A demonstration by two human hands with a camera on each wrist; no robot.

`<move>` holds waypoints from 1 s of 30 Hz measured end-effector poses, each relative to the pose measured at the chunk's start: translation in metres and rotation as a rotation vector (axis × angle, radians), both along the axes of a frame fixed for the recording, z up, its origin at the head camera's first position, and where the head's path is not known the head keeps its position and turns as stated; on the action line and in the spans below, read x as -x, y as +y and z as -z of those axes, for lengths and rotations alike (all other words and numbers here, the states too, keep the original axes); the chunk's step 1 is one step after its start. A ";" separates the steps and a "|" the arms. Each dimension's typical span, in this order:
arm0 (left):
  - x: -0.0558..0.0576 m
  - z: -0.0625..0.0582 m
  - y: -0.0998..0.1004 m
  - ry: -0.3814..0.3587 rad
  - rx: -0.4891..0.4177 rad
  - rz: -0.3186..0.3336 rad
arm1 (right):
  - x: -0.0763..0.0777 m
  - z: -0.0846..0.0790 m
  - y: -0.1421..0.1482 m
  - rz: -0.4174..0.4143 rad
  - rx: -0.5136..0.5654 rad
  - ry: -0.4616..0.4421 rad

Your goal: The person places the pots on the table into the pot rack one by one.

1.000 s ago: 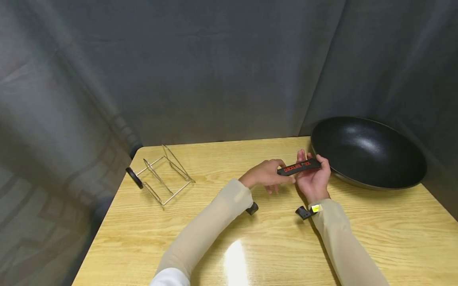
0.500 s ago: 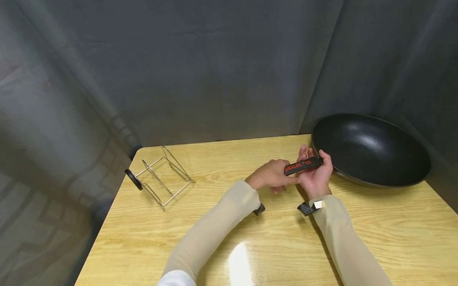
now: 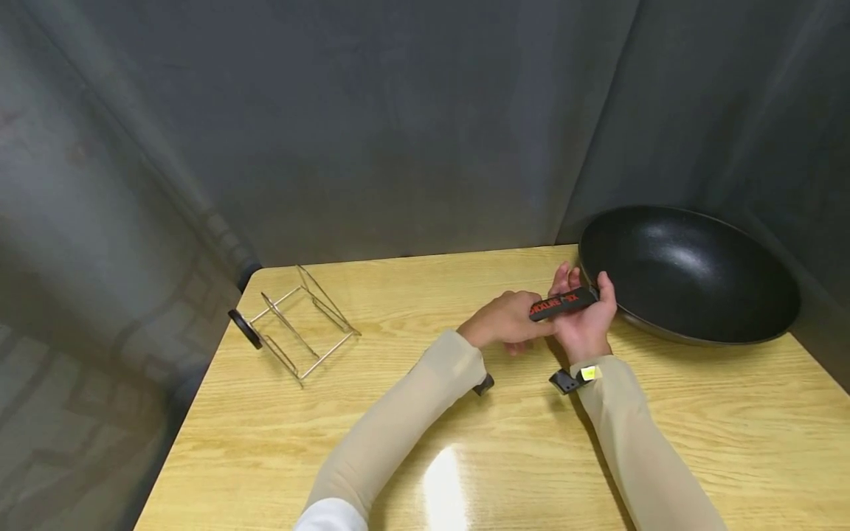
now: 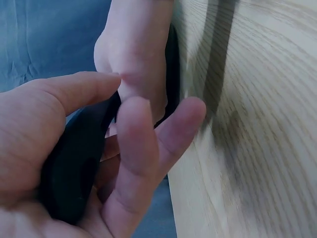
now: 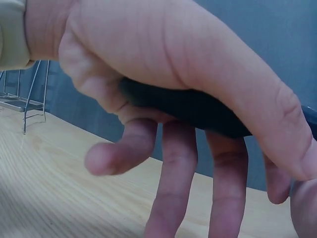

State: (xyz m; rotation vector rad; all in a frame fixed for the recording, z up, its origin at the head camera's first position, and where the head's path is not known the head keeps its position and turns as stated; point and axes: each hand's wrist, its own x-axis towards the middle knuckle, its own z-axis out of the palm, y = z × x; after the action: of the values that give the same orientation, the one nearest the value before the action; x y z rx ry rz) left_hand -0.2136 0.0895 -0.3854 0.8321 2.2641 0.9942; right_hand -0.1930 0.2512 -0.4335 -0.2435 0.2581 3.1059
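Note:
A large black wok [image 3: 690, 273] stands at the right, its black handle [image 3: 564, 302] with red lettering pointing left. My left hand [image 3: 508, 321] holds the handle's free end. In the left wrist view that left hand [image 4: 44, 124] has the handle [image 4: 74, 163] under its palm, with several fingers hanging loosely apart. Under the handle near the pan lies my right hand [image 3: 584, 324], palm up, thumb beside the handle and fingertips rising behind it. The right wrist view mostly shows the left hand [image 5: 188, 64] over the handle [image 5: 183, 106]; most of the right hand is hidden there.
A wire rack [image 3: 302, 332] with a black round end piece [image 3: 246, 329] lies at the left of the wooden table [image 3: 232, 457]. Dark curtains [image 3: 398, 133] hang behind and beside the table. A black wrist mount [image 3: 564, 381] sits below the right hand.
My left hand has moved slightly right along the handle, covering more of its free end. My right thumb has lifted from the handle's top to stand beside it.

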 end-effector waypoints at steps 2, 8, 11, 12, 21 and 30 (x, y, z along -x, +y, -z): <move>-0.001 0.000 0.001 -0.003 -0.002 -0.001 | 0.000 0.000 0.000 0.010 0.005 0.016; -0.003 0.004 0.004 -0.010 -0.007 0.003 | -0.002 0.001 0.002 0.021 0.022 0.067; -0.005 0.006 0.002 -0.006 -0.018 0.013 | -0.003 0.002 0.001 0.019 0.027 0.064; -0.005 0.006 0.001 -0.003 -0.018 0.018 | -0.004 0.003 0.000 0.014 0.030 0.060; -0.008 0.020 -0.007 -0.074 -0.068 0.048 | -0.011 0.005 -0.002 -0.026 0.034 -0.014; -0.010 0.035 -0.007 0.073 -0.051 0.037 | -0.014 0.009 -0.002 -0.069 -0.021 0.013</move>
State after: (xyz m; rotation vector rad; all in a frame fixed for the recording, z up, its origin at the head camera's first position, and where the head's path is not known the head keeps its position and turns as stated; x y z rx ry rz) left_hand -0.2033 0.0828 -0.4200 0.9425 2.2838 1.0237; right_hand -0.1795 0.2491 -0.4426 -0.2369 0.2217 3.1775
